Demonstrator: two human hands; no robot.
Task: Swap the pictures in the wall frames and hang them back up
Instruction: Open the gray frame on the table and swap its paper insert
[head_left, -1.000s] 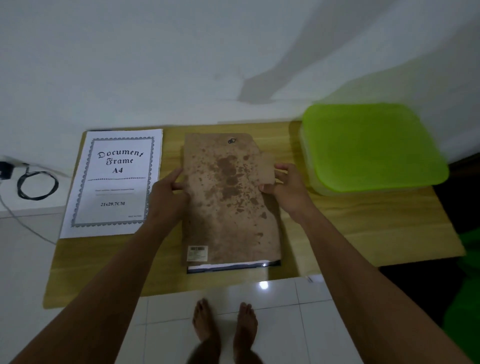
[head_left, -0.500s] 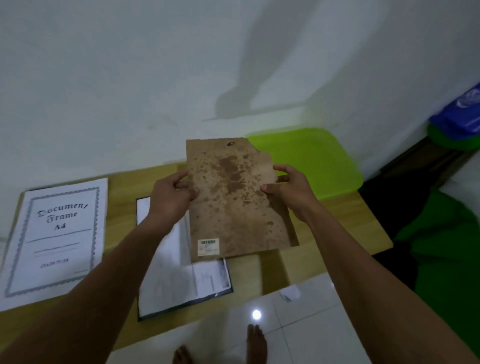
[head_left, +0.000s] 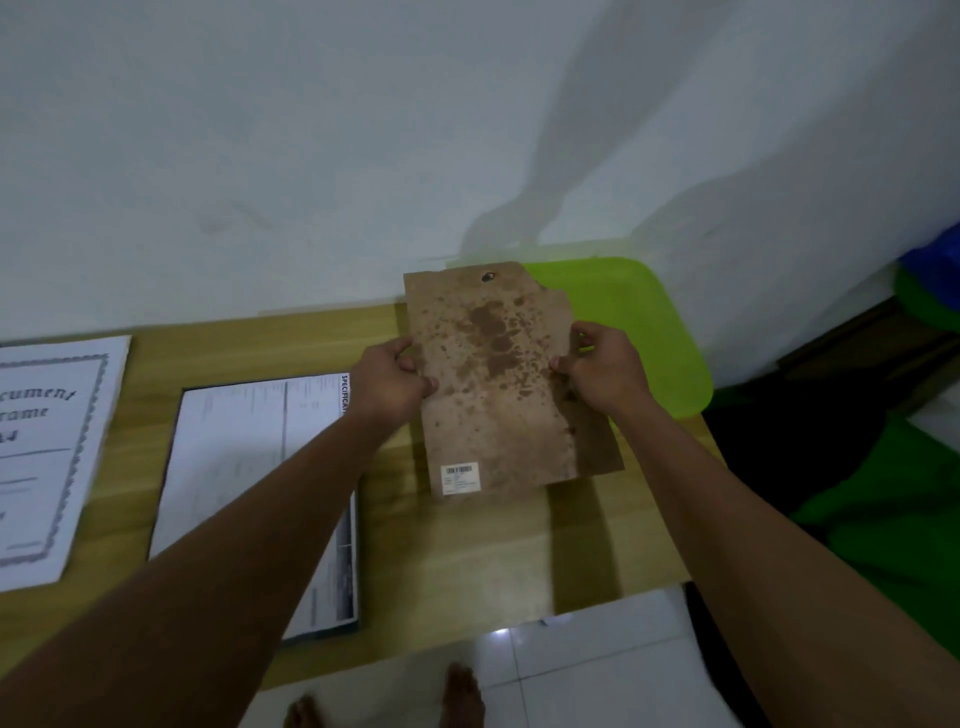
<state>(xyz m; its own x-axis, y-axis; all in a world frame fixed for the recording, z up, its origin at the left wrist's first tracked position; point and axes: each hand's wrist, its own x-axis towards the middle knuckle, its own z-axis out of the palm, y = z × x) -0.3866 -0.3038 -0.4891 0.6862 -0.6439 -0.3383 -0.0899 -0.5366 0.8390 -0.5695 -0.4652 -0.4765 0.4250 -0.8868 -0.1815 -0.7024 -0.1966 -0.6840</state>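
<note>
Both arms stretched forward over bench (head_left: 467, 561). Left hand (head_left: 387, 387) grips left edge of stained brown backing board (head_left: 493, 384), thumb on top, fingers curled under. Right hand (head_left: 605, 369) pinches right edge, fingers clamped on it. Board held lifted, far end over green lid (head_left: 654, 332).

Since half second ago: board carried right, now clear of open frame (head_left: 249, 499) lying on bench.

Writing: "SPECIFICA" on frame's sheet; "cument / rame" on insert sheet (head_left: 47, 457); barcode sticker (head_left: 460, 478) on board, print too small.

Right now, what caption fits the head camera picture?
Left hand and right hand hold a stained brown backing board over a wooden table.
</note>
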